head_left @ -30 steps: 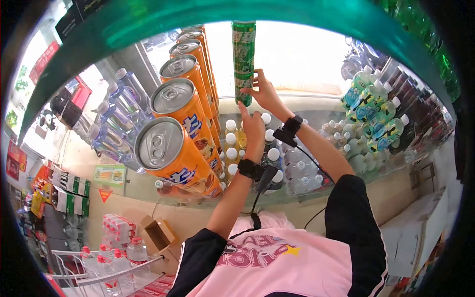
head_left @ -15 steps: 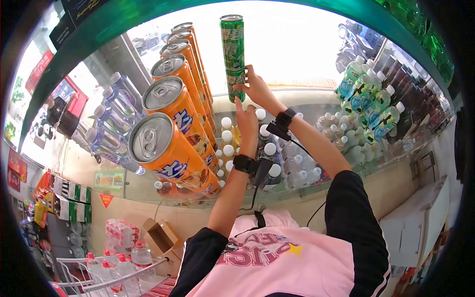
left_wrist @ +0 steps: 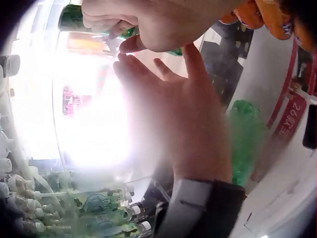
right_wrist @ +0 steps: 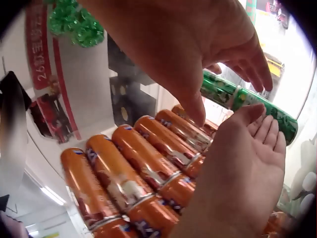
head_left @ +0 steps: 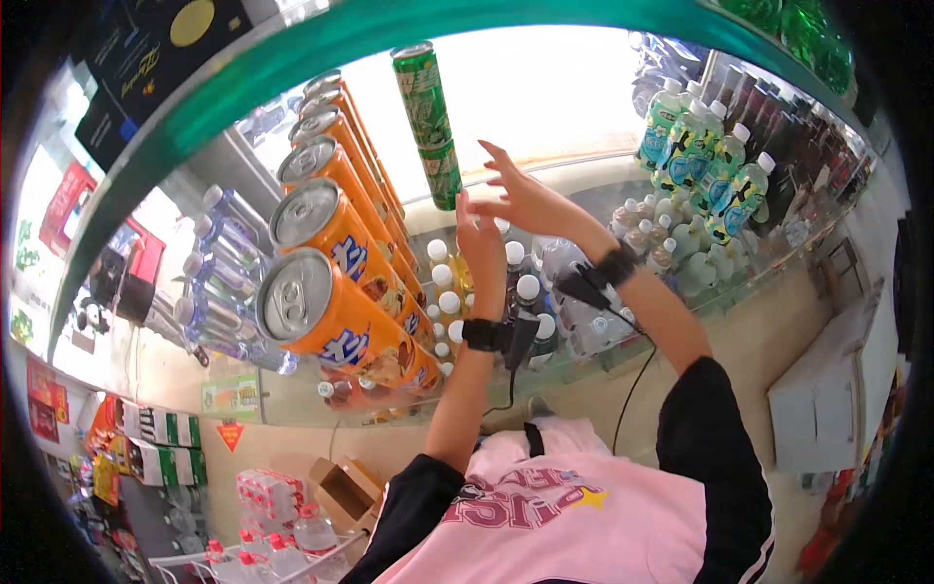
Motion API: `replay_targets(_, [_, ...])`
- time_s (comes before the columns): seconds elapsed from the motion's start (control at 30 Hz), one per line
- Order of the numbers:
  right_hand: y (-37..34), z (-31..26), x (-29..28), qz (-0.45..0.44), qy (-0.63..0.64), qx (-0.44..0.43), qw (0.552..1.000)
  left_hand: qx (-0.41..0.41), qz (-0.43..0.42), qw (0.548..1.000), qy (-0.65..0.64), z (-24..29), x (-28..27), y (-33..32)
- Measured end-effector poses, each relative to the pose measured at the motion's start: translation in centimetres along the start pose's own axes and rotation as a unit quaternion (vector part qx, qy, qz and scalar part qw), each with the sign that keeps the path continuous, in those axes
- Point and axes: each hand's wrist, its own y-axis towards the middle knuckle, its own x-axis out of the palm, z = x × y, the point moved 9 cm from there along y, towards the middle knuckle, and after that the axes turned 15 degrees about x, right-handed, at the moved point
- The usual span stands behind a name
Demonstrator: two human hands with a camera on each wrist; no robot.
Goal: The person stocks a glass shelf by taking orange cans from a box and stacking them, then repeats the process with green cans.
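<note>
Two green cans stand stacked end to end in the head view, the upper [head_left: 420,92] on the lower [head_left: 442,177], leaning slightly left in the picture. My left hand [head_left: 480,234] is at the lower can's base; in the right wrist view its palm [right_wrist: 247,158] shows, with loosely bent fingers beside a green can [right_wrist: 276,119]. Whether they touch it is hard to tell. My right hand [head_left: 540,202] is just right of the stack, fingers spread, holding nothing. In the left wrist view my right hand [left_wrist: 168,104] is partly hidden by my left hand [left_wrist: 163,20].
Orange cans [head_left: 331,311] stand in a row left of the stack. White-capped bottles [head_left: 448,302] are beneath the hands, green-labelled bottles [head_left: 696,146] to the right, and clear bottles [head_left: 219,282] at the left. A green edge [head_left: 409,49] arches across the top.
My right hand has let go of the green cans and moved right, its fingers spreading. My left hand stays close to the base. The head view has shifted and tilted.
</note>
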Motion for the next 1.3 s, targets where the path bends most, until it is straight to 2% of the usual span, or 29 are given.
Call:
replay_targets(0.03, [-1.5,-0.4,-0.4,-0.008,0.042,0.005,0.999,0.041,0.010,0.999,-0.020,1.4,0.0,0.3])
replay_targets(0.07, [-2.6,-0.8,-0.9,-0.014,0.083,0.008,0.996,0.049,-0.002,0.999,-0.023,2.2,0.4,0.7])
replay_targets(0.13, [-4.7,-1.8,-1.7,-0.010,0.115,0.018,0.993,0.151,-0.052,0.987,0.008,4.9,1.5,0.1])
replay_targets(0.17, [-6.1,-2.0,-2.0,-0.019,0.144,0.023,0.989,0.155,-0.084,0.984,-0.009,5.1,2.2,-0.1])
replay_targets(0.2, [-7.4,-2.0,-2.6,-0.019,0.143,0.027,0.989,0.107,-0.107,0.986,-0.076,4.8,2.8,-0.5])
replay_targets(0.27, [-9.4,-3.0,-3.8,-0.065,0.084,-0.060,0.992,0.121,-0.150,0.979,0.059,9.7,3.4,-2.3])
replay_targets(0.3, [-9.7,-2.2,-4.4,-0.061,0.119,-0.054,0.990,0.176,-0.150,0.971,0.054,10.8,3.8,-2.8])
replay_targets(0.33, [-10.1,-1.6,-4.7,-0.072,0.121,-0.062,0.988,0.175,-0.140,0.972,0.065,11.0,4.0,-3.1])
replay_targets(0.4, [-10.8,-0.4,-6.4,-0.078,0.180,-0.087,0.977,0.118,-0.181,0.976,0.040,11.3,6.0,-4.3])
replay_targets(0.47, [-11.9,0.4,-7.9,-0.107,0.173,-0.098,0.974,0.074,-0.150,0.985,0.052,12.5,7.0,-5.5])
replay_targets(0.53, [-14.0,2.6,-9.7,-0.133,0.168,-0.091,0.973,0.110,-0.132,0.978,0.116,13.5,8.9,-7.4])
replay_targets(0.57, [-15.0,3.7,-10.5,-0.147,0.188,-0.098,0.966,0.099,-0.088,0.989,0.058,14.2,9.8,-8.5])
replay_targets(0.63, [-16.6,5.6,-11.6,-0.182,0.229,-0.100,0.951,0.093,-0.069,0.992,0.053,14.3,11.5,-11.2])
replay_targets(0.67, [-17.4,6.7,-11.1,-0.213,0.229,-0.101,0.944,0.099,-0.064,0.992,0.045,14.5,12.0,-12.6])
replay_targets(0.73, [-18.5,9.0,-10.0,-0.261,0.280,-0.071,0.921,0.042,-0.028,0.994,0.093,14.1,11.4,-15.7])
replay_targets(0.77, [-19.4,9.6,-8.9,-0.294,0.298,-0.024,0.908,-0.010,-0.041,0.988,0.148,13.5,11.0,-17.6])
replay_targets(0.8, [-20.6,9.8,-7.6,-0.340,0.292,-0.021,0.894,-0.069,-0.051,0.976,0.199,13.0,10.4,-20.0])
replay_targets(0.87, [-23.2,10.9,-5.0,-0.406,0.270,-0.012,0.873,-0.114,0.002,0.963,0.243,11.2,7.9,-25.1])
replay_targets(0.93, [-26.2,11.6,-2.1,-0.487,0.262,-0.016,0.833,-0.097,0.059,0.991,0.076,10.9,6.7,-29.9])
replay_targets(0.97, [-27.7,12.1,-0.5,-0.527,0.240,-0.003,0.816,-0.190,0.061,0.973,0.113,10.4,5.8,-33.3])
replay_targets(1.0, [-29.3,12.6,1.1,-0.562,0.216,0.009,0.798,-0.198,0.091,0.968,0.125,10.5,4.8,-36.7])
replay_targets(1.07, [-32.2,14.2,4.3,-0.609,0.158,-0.018,0.777,-0.271,0.090,0.896,0.339,8.5,2.5,-45.6])
replay_targets(1.13, [-35.8,17.8,8.8,-0.691,0.051,-0.037,0.720,-0.411,0.194,0.831,0.321,4.9,0.8,-56.8])
replay_targets(1.17, [-37.4,21.4,11.9,-0.720,0.077,-0.002,0.689,-0.451,0.219,0.786,0.360,3.6,0.1,-62.2])
replay_targets(1.2, [-38.7,24.5,14.2,-0.737,0.061,-0.010,0.673,-0.493,0.241,0.738,0.393,2.4,0.1,-67.8])
replay_targets(1.27, [-40.7,32.6,18.9,-0.766,-0.049,0.046,0.639,-0.564,0.315,0.655,0.393,0.7,2.1,-78.8])
replay_targets(1.3, [-41.0,38.4,21.0,-0.761,-0.073,0.078,0.640,-0.554,0.413,0.622,0.368,-0.7,4.3,-84.8])
